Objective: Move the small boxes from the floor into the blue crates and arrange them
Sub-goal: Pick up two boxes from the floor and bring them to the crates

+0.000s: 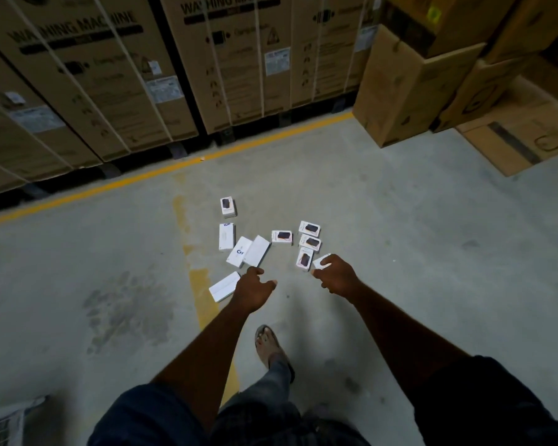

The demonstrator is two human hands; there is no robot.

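I count ten small boxes on the concrete floor (400,252), all in one loose cluster at its middle, just beyond the hands.

On the left of the cluster lie four plain white ones: a tall box with blue lettering (226,237), a "Crr" box (238,251) touching a blank white box (257,251), and nearer me a flat white box (222,287), its right end hidden by my left hand (253,287). That hand hangs with its fingers loosely curled and thumb out, holding nothing.

Five boxes carry a dark product picture. One lone picture box (228,207) sits at the far side of the cluster, a second picture box (281,237) lies in the middle, and the other three (309,243) are packed close on the right.

The tenth, a white box (320,261), is under my right hand (335,278), whose fingers curl over it. I cannot tell whether it is lifted.

A worn yellow stripe (203,304) runs under the left forearm, and a sandalled foot (268,344) stands between the arms. A yellow line (161,170) crosses the far floor. Behind it stands a row of strapped washing machine cartons (110,75), and brown cartons (409,88) are stacked at the right.
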